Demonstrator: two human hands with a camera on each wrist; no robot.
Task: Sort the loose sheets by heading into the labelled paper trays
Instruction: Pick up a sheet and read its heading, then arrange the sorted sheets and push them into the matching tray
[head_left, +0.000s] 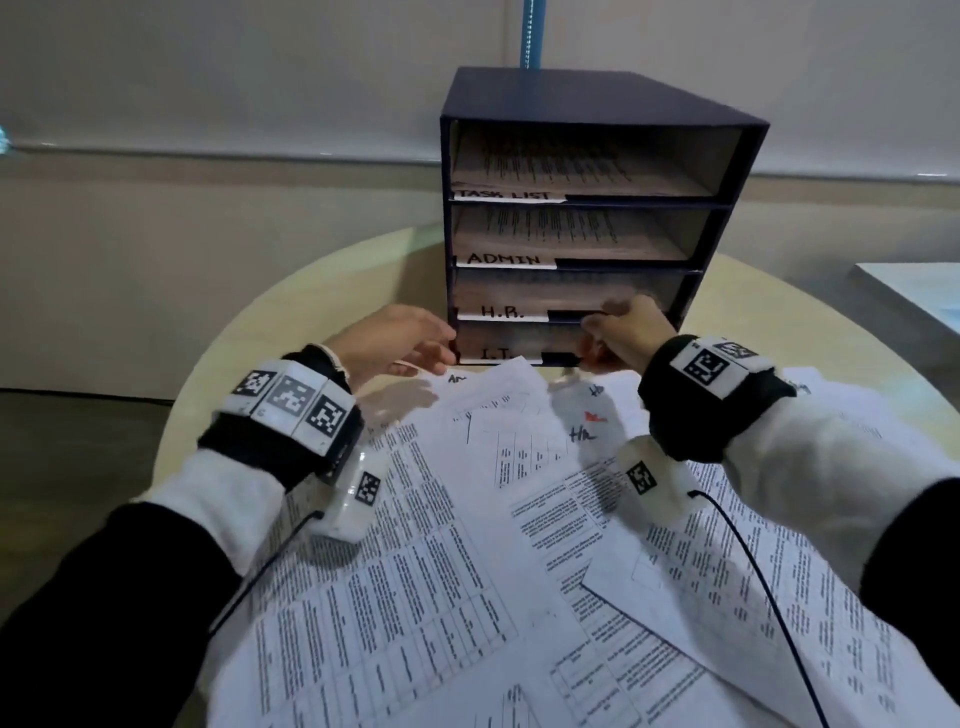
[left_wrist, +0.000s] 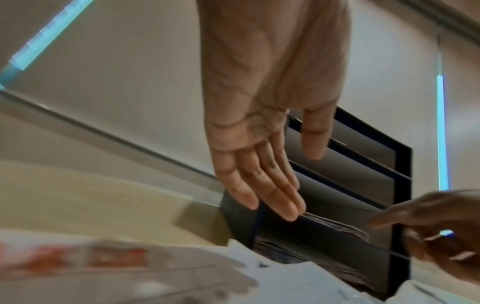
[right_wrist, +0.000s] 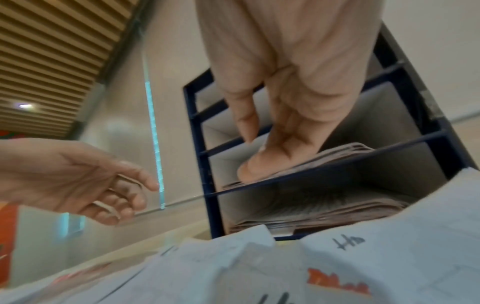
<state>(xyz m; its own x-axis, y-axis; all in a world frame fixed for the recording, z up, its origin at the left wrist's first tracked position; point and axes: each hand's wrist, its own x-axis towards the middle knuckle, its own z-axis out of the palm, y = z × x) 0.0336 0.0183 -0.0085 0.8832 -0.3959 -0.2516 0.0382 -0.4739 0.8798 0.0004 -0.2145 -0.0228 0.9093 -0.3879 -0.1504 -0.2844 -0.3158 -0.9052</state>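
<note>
A dark blue tray cabinet (head_left: 597, 98) stands at the back of the table, with shelves labelled TASK LIST, ADMIN, H.R. (head_left: 501, 312) and I.T. (head_left: 496, 355); all hold sheets. Loose printed sheets (head_left: 467, 519) cover the table in front of it, some with handwritten headings such as "HR" (head_left: 582, 434). My right hand (head_left: 597, 340) reaches into the H.R. shelf, its straight fingers (right_wrist: 259, 162) pressing on the stack (right_wrist: 337, 152) there. My left hand (head_left: 441, 345) hovers with straight fingers (left_wrist: 272, 195) beside the cabinet's lower left corner and holds nothing.
The pale round table (head_left: 311, 301) ends close behind and beside the cabinet. A white flat object (head_left: 924, 296) lies at the far right edge. A blue pole (head_left: 530, 31) rises behind the cabinet. Black cables (head_left: 753, 571) trail from both wrists over the sheets.
</note>
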